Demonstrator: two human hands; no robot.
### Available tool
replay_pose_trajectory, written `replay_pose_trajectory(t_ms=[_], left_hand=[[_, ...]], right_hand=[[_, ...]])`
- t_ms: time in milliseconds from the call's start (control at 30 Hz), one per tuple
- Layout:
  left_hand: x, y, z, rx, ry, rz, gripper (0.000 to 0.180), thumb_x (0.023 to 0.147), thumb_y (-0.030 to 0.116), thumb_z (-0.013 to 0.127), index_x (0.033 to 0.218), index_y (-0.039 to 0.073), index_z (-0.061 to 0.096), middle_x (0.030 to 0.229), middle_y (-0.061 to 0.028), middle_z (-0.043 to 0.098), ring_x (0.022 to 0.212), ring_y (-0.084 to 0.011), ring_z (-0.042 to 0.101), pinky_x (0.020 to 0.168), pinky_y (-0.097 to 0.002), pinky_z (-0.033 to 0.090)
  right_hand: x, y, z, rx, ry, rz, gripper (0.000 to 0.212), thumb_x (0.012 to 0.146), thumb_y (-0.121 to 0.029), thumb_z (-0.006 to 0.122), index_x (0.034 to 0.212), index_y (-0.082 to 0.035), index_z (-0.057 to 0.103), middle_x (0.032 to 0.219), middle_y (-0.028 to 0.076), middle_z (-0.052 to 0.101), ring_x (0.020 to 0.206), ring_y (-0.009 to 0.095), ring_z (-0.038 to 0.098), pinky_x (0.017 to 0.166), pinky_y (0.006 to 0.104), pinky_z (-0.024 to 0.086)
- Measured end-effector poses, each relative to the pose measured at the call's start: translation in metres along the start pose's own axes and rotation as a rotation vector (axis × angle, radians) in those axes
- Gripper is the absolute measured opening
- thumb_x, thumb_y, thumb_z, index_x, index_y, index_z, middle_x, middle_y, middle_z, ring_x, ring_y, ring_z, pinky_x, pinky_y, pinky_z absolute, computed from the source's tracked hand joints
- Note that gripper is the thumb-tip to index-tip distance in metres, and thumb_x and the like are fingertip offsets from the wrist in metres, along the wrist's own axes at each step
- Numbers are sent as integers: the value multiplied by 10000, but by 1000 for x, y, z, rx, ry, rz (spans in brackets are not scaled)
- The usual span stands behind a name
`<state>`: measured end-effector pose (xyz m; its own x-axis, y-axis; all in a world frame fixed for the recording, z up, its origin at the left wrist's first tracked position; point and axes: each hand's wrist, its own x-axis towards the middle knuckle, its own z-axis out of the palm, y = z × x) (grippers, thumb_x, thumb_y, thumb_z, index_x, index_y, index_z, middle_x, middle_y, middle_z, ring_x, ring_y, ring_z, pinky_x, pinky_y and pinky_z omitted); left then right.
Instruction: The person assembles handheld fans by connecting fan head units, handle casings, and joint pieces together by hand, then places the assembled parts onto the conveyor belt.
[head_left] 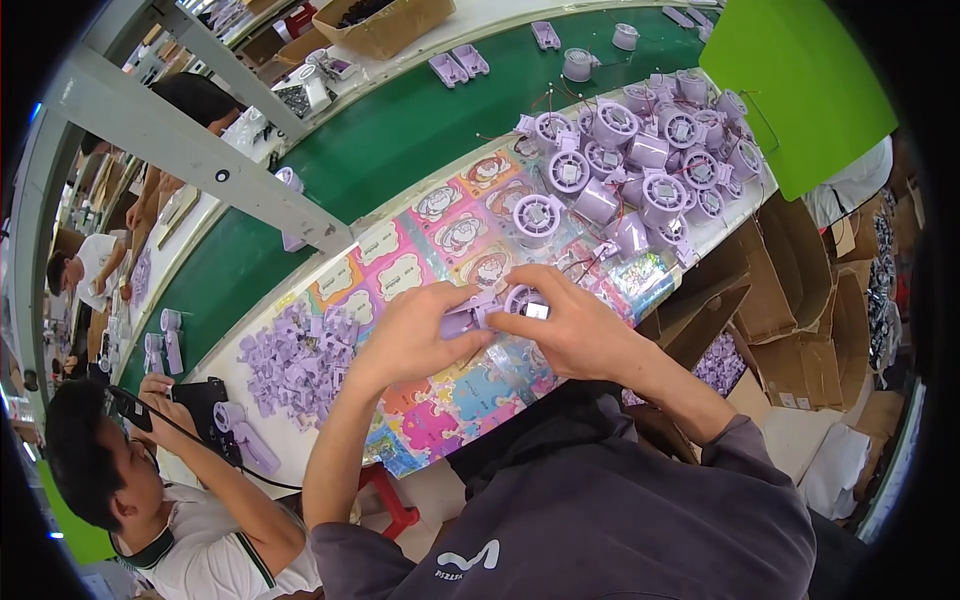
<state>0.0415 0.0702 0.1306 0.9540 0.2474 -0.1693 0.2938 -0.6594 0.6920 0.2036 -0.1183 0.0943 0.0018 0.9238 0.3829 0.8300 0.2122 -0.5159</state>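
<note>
Both my hands meet over the colourful sheet on the bench. Between the fingers of my left hand (pixel 425 330) is a small lilac plastic part (pixel 483 306), pressed toward the other hand. My right hand (pixel 575 325) grips a round lilac fan housing (pixel 525 301) with a pale square at its centre. The two pieces touch or nearly touch; fingers hide the exact joint. Beyond my right hand lies a pile of similar lilac fan housings (pixel 662 190) with thin red wires. Left of my left hand is a heap of small lilac parts (pixel 298 362).
A green conveyor belt (pixel 380 165) runs behind the bench, carrying a few lilac shells (pixel 458 66). A grey metal post (pixel 215 160) slants over it. At lower left a co-worker (pixel 150 490) handles a black tool. Cardboard boxes (pixel 800 300) stand at right beneath a green panel (pixel 800 90).
</note>
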Motion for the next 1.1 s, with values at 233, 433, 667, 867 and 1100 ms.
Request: replay_pose_trajectory(t_ms=[233, 433, 667, 867, 1100], left_hand=[[-1, -16, 20, -167, 217, -27, 448, 777, 241, 839, 1149, 8, 749, 971, -204, 749, 877, -334, 735, 798, -385, 554], [-3, -9, 22, -222, 228, -87, 388, 819, 42, 791, 1188, -45, 713, 1003, -120, 753, 901, -145, 688, 812, -297, 541], [15, -28, 28, -496, 309, -26, 396, 824, 25, 785, 1212, -24, 723, 1020, -91, 755, 898, -119, 672, 818, -277, 537], [62, -50, 3, -554, 462, -81, 298, 843, 114, 790, 1111, -16, 764, 853, -41, 741, 782, -89, 625, 720, -267, 508], [175, -151, -66, -404, 994, -559, 357, 851, 315, 789, 936, -31, 771, 809, -135, 731, 692, -210, 664, 676, -357, 512]], right_hand=[[11, 0, -7, -107, 53, -116, 574, 671, 82, 680, 1205, -130, 680, 1310, 188, 521, 1245, 409, 531, 1006, 455, 510], [17, 8, -13, -58, -8, -151, 609, 603, 114, 655, 1165, -117, 688, 1306, 173, 522, 1282, 401, 501, 1020, 456, 509], [31, 21, -22, -60, 51, -193, 641, 614, 115, 653, 1212, -115, 692, 1374, 152, 523, 1322, 390, 492, 1032, 475, 509], [25, 27, -7, -154, 423, -16, 621, 692, 68, 639, 1286, -109, 654, 1340, 150, 592, 1162, 361, 593, 933, 444, 541], [-15, 34, 29, 54, 94, 2, 463, 776, -12, 658, 1230, -101, 673, 1000, 66, 661, 818, 260, 673, 696, 376, 544]])
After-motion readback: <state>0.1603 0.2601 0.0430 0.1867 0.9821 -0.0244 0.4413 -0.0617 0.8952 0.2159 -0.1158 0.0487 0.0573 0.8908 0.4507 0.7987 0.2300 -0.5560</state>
